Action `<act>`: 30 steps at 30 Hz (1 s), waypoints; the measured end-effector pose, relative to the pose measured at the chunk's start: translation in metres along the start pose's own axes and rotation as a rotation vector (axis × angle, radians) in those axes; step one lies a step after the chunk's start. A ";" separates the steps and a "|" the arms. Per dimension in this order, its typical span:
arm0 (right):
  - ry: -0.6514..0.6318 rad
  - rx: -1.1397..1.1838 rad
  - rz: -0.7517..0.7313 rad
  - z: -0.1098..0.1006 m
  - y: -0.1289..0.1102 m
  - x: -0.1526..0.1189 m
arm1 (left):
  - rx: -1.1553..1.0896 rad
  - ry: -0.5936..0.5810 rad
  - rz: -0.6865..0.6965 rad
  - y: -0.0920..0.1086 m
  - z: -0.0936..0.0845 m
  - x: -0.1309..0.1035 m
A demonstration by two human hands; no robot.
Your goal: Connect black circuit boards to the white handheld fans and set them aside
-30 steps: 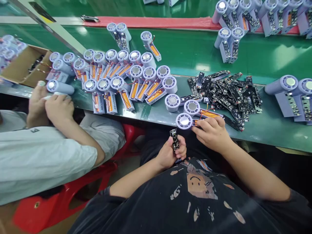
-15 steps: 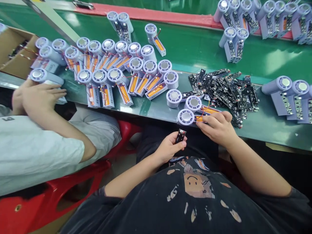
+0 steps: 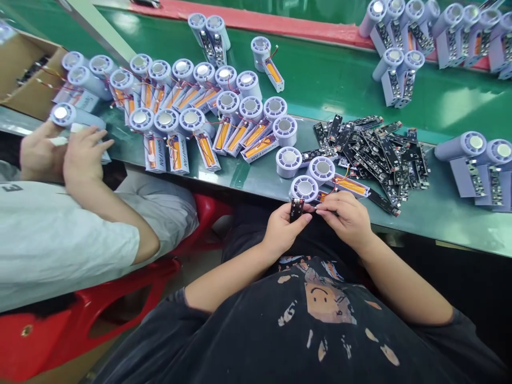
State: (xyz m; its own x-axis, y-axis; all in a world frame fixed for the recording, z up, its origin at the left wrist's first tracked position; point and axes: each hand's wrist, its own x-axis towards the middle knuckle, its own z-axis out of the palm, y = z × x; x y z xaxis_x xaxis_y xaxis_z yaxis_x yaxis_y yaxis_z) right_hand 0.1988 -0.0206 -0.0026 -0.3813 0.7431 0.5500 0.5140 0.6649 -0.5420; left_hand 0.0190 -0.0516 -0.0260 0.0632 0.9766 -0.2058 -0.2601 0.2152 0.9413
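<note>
My left hand (image 3: 285,226) is closed on a small black circuit board (image 3: 296,209), held upright at the table's front edge. Close beside it, the fingertips of my right hand (image 3: 346,217) are pinched together around something tiny that I cannot make out. Just beyond both hands lies a purple handheld fan (image 3: 304,189), its round head toward me and its handle partly hidden by my right hand. A second fan (image 3: 321,168) lies behind it, with an orange battery (image 3: 349,185) and thin wires showing in its open handle.
A heap of black circuit boards (image 3: 372,152) lies behind my right hand. Several open fans (image 3: 192,117) stand to the left; others with boards (image 3: 472,144) stand right. A co-worker's hands (image 3: 82,154) handle a fan at far left, near a cardboard box (image 3: 24,90).
My right hand has moved left from the fan's handle to beside my left hand. My left hand, with the circuit board, has risen slightly toward the fan. The co-worker's hands have shifted.
</note>
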 end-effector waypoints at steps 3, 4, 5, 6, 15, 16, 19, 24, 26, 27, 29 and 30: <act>0.004 0.031 0.048 0.002 -0.004 0.000 | 0.004 0.031 -0.021 0.001 0.002 -0.001; -0.005 0.039 0.065 0.002 -0.005 0.001 | 0.009 0.030 -0.022 0.001 0.004 -0.001; -0.014 0.049 0.082 0.003 -0.006 0.001 | 0.012 0.027 -0.022 0.001 0.005 -0.001; -0.025 0.059 0.098 0.003 -0.007 0.002 | 0.011 0.027 -0.022 0.000 0.006 -0.001; -0.141 0.036 0.099 -0.002 -0.010 0.015 | -0.030 0.105 -0.010 -0.003 0.010 0.002; -0.161 0.020 0.106 -0.003 -0.009 0.016 | -0.006 0.111 0.004 -0.002 0.009 0.002; -0.223 0.010 0.132 -0.005 -0.005 0.020 | 0.093 0.133 0.045 0.001 0.006 0.003; -0.257 0.084 0.241 -0.002 -0.003 0.024 | 0.307 0.155 0.144 0.005 0.001 0.007; -0.240 0.110 0.283 0.001 -0.005 0.024 | 0.336 0.150 0.156 0.007 0.000 0.009; -0.221 0.107 0.298 0.003 -0.006 0.024 | 0.331 0.140 0.146 0.009 -0.001 0.009; -0.178 0.076 0.317 0.007 -0.010 0.022 | 0.288 0.082 0.089 0.014 -0.004 0.006; -0.157 0.056 0.326 0.009 -0.012 0.021 | 0.255 0.032 0.050 0.017 -0.006 0.002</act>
State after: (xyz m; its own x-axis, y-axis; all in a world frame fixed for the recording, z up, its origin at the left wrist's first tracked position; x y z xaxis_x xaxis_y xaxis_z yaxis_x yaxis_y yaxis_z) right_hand 0.1781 -0.0120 0.0098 -0.3202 0.9163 0.2405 0.5867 0.3911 -0.7091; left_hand 0.0087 -0.0455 -0.0123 0.0245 0.9865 -0.1619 -0.0103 0.1622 0.9867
